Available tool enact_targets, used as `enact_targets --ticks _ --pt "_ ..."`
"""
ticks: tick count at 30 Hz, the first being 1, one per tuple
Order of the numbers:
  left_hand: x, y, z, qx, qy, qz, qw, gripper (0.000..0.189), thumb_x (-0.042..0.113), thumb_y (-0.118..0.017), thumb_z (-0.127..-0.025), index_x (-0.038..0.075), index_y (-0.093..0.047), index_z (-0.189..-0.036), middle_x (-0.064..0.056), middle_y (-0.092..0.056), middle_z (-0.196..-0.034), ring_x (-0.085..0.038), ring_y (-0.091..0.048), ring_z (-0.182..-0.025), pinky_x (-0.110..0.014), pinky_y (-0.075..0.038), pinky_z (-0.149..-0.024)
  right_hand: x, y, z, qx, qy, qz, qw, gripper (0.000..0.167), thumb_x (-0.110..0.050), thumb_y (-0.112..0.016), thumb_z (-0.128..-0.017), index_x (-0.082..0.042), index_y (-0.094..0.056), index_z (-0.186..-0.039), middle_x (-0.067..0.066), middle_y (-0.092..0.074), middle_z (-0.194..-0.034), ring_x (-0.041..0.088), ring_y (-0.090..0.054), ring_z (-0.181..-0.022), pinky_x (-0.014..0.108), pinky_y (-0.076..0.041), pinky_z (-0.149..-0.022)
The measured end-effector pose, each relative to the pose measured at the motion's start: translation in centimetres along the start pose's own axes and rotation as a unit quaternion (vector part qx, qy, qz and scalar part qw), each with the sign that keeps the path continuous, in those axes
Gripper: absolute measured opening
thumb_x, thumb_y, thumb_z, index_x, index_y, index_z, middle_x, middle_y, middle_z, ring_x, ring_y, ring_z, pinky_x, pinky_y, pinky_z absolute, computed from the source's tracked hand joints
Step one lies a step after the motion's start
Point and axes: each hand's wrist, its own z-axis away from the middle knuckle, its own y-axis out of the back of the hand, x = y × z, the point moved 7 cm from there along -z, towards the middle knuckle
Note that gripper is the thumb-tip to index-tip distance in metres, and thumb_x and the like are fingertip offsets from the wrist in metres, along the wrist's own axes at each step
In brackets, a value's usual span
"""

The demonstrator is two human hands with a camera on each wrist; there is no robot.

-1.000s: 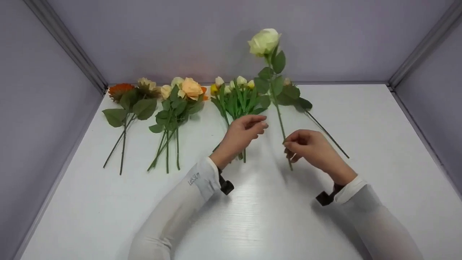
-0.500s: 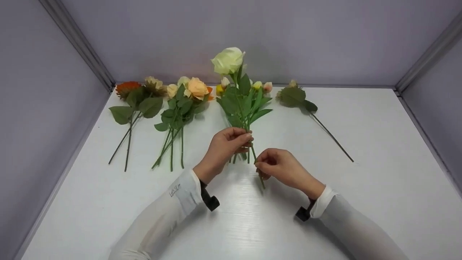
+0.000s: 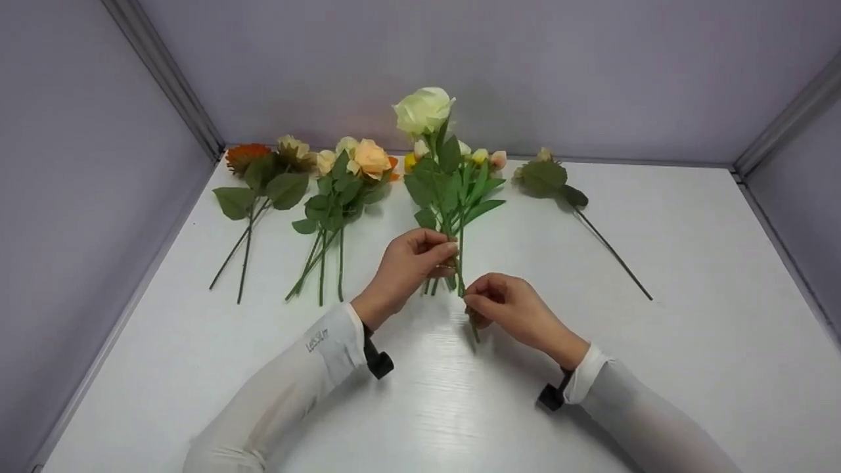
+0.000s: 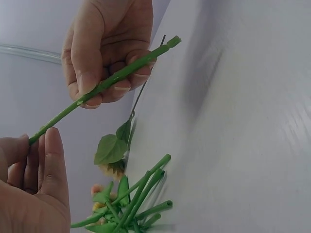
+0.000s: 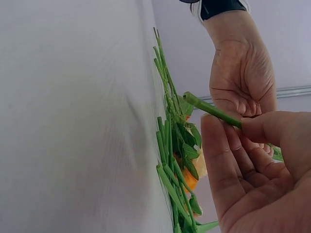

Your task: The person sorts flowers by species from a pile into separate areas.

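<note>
A pale greenish-white rose [image 3: 424,112] with green leaves is held up over the middle of the table. My left hand [image 3: 410,266] pinches its stem below the leaves. Lower down, near the cut end, the right hand [image 3: 509,305] pinches the same stem [image 4: 114,77] between thumb and fingers. Behind the rose lies a bunch of tulips [image 3: 479,156], partly hidden by its leaves and by the left hand. In the right wrist view the stem's end [image 5: 194,100] sticks out past the right fingertips.
On the white table [image 3: 427,407], orange and beige flowers [image 3: 248,157] lie far left, with peach roses [image 3: 370,159] beside them. A single leafy flower [image 3: 544,177] with a long stem lies right of the tulips. Grey walls stand at the back and sides.
The rose came left from the right side to in front of the tulips. My left hand, free a second ago, took hold of its stem. Both hands have barely moved in the last half second.
</note>
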Motion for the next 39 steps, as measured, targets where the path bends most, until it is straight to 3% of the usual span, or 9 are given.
enact_targets --ticks 3,7,12,16,20,25,39 --pt "0.8 1.7 -0.3 0.014 -0.001 -0.019 0.9997 0.022 0.015 -0.071 -0.099 0.001 -0.068 -0.116 -0.015 -0.067 -0.108 -0.025 -0.068 -0.095 -0.039 -0.060 -0.086 0.0 0.4 0.0 0.009 -0.001 -0.016 0.9998 0.030 -0.026 -0.067 -0.102 0.003 -0.069 -0.110 0.023 -0.071 -0.094 0.033 -0.072 -0.080 0.039 -0.062 -0.073" --pt "2.5 5.8 -1.1 0.053 0.001 -0.070 0.9961 0.023 0.016 -0.071 -0.099 0.002 -0.067 -0.118 -0.016 -0.067 -0.112 -0.028 -0.068 -0.100 -0.038 -0.060 -0.086 0.2 1.2 -0.1 0.022 -0.005 -0.027 0.9994 0.032 -0.025 -0.068 -0.102 0.006 -0.068 -0.110 0.029 -0.069 -0.095 0.040 -0.071 -0.082 0.040 -0.062 -0.074" --pt "4.0 11.8 -2.6 0.114 0.033 -0.155 0.9808 0.029 0.019 -0.070 -0.100 0.002 -0.065 -0.123 -0.015 -0.064 -0.116 -0.026 -0.068 -0.101 -0.035 -0.059 -0.086 0.3 1.7 -0.1 0.022 -0.010 -0.015 0.9996 0.031 -0.025 -0.067 -0.102 0.005 -0.069 -0.109 0.027 -0.069 -0.095 0.038 -0.071 -0.083 0.039 -0.061 -0.075" --pt "3.9 14.7 -3.7 0.136 0.079 -0.198 0.9676 0.030 0.020 -0.068 -0.102 0.002 -0.064 -0.126 -0.014 -0.062 -0.119 -0.023 -0.068 -0.099 -0.038 -0.058 -0.091 0.4 1.8 -0.1 0.022 -0.007 -0.006 0.9997 0.032 -0.027 -0.067 -0.102 0.004 -0.070 -0.109 0.023 -0.070 -0.094 0.032 -0.071 -0.081 0.039 -0.061 -0.075" --pt "2.8 15.9 -4.4 0.132 0.119 -0.223 0.9584 0.030 0.019 -0.066 -0.102 0.001 -0.065 -0.126 -0.015 -0.062 -0.121 -0.021 -0.069 -0.094 -0.039 -0.057 -0.092 0.6 1.7 -0.1 0.022 -0.011 -0.001 0.9997 0.033 -0.028 -0.067 -0.102 0.003 -0.070 -0.109 0.019 -0.071 -0.093 0.030 -0.071 -0.081 0.039 -0.061 -0.074" --pt "1.7 16.4 -4.6 0.122 0.154 -0.229 0.9535 0.029 0.016 -0.066 -0.102 -0.001 -0.066 -0.126 -0.015 -0.062 -0.120 -0.020 -0.068 -0.092 -0.041 -0.057 -0.093 0.5 1.6 -0.2 0.019 -0.010 -0.003 0.9998 0.033 -0.029 -0.068 -0.102 0.003 -0.070 -0.110 0.016 -0.072 -0.092 0.029 -0.071 -0.082 0.039 -0.061 -0.075" --pt "1.0 16.4 -4.3 0.120 0.152 -0.268 0.9436 0.036 0.016 -0.067 -0.101 -0.003 -0.062 -0.132 -0.017 -0.064 -0.120 -0.024 -0.070 -0.098 -0.039 -0.059 -0.089 0.8 1.4 -0.1 0.011 -0.017 -0.002 0.9998 0.033 -0.029 -0.068 -0.102 0.003 -0.070 -0.109 0.018 -0.071 -0.093 0.029 -0.071 -0.082 0.039 -0.061 -0.075"
